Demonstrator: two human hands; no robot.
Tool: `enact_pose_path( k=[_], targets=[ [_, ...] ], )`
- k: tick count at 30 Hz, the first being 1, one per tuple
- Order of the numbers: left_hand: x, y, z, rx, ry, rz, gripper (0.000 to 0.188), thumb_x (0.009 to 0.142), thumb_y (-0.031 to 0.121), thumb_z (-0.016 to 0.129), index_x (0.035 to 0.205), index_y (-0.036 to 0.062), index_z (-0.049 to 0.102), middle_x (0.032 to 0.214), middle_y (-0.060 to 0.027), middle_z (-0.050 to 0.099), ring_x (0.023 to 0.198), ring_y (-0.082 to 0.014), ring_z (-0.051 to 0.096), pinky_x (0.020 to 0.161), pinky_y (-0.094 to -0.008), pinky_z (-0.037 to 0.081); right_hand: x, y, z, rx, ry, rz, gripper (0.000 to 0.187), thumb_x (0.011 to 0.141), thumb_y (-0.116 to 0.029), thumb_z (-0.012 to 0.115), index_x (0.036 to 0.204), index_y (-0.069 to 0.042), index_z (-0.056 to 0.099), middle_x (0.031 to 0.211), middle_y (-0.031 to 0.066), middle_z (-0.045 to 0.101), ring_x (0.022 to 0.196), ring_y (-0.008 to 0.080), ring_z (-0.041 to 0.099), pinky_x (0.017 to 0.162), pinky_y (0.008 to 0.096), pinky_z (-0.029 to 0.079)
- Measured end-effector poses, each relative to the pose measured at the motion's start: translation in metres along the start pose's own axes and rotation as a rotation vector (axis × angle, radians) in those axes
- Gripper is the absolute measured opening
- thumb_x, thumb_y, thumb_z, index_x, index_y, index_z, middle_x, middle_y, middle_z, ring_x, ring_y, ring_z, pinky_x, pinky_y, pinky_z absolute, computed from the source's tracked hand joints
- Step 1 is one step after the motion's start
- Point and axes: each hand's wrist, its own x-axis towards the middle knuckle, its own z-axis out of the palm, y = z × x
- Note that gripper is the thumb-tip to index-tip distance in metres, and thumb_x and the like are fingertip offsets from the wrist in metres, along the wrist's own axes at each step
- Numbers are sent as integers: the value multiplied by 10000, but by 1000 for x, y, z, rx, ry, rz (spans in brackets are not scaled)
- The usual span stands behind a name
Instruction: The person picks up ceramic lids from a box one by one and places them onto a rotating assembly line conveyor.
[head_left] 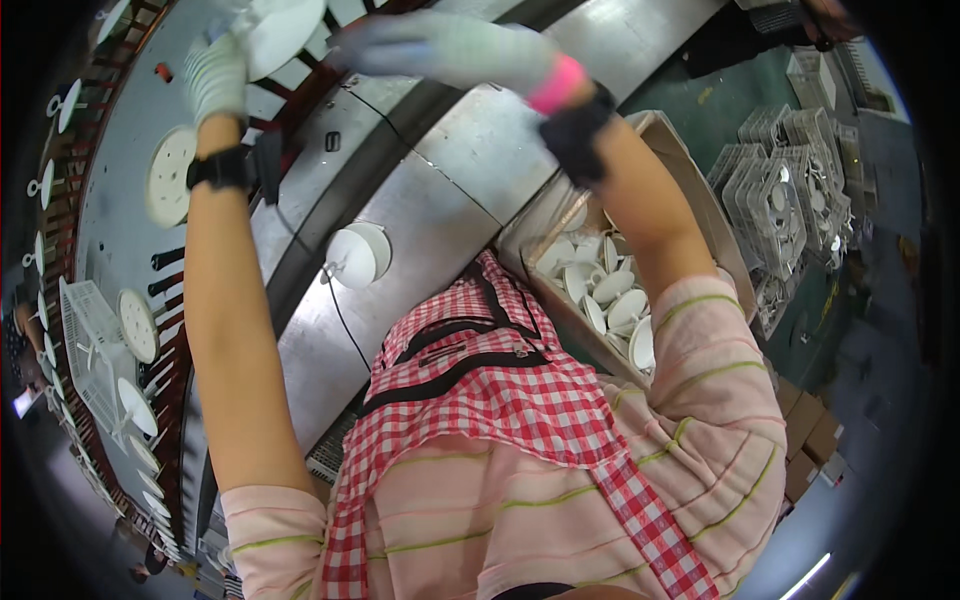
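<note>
My left hand (215, 78), in a pale knit glove and blurred, is at the left edge of a large white disc (285, 38) at the top of the view. Its fingers appear closed on the rim, though the tips are partly smeared. To the right of that disc, my right hand (445, 48), gloved too, stretches leftward over the metal bench edge. Its fingers look extended and blurred, and I see nothing in them. Below my left hand, beside the wrist, a white round plate with small holes (172, 175) lies on the grey surface.
A white round piece (358, 255) with a cable rests on the metal bench (430, 200). Right of my apron, a lined box (690, 190) holds many white discs with stems. Clear plastic trays (775, 190) are stacked on the green floor. White discs on a dark slatted rack (75, 190) line the left.
</note>
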Motion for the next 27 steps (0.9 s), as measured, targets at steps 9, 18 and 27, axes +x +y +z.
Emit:
enact_pose_path(
  k=[9,18,27],
  targets=[
    [-212,22,-54,-440,-61,357,424,795,90,588,1206,37,498,1223,-222,473,1135,-361,462,970,-427,355,-378,35,58,851,612,1563,381,839,-485,541,789,-108,567,678,9,575,532,111,506,524,268,443],
    [-281,3,-61,-516,-522,137,254,826,107,551,1067,28,563,1112,-186,556,1043,-342,538,908,-378,421,-461,143,229,-241,337,1524,393,805,-228,480,1120,-9,566,1126,240,568,1059,377,535,893,410,433],
    [-309,-21,-42,-653,-557,-60,227,835,137,546,1037,39,582,1061,-174,586,975,-327,573,846,-375,456,-404,-17,77,-697,1511,1025,213,834,-64,520,1021,1,599,981,112,612,894,193,557,826,337,452]
  ],
)
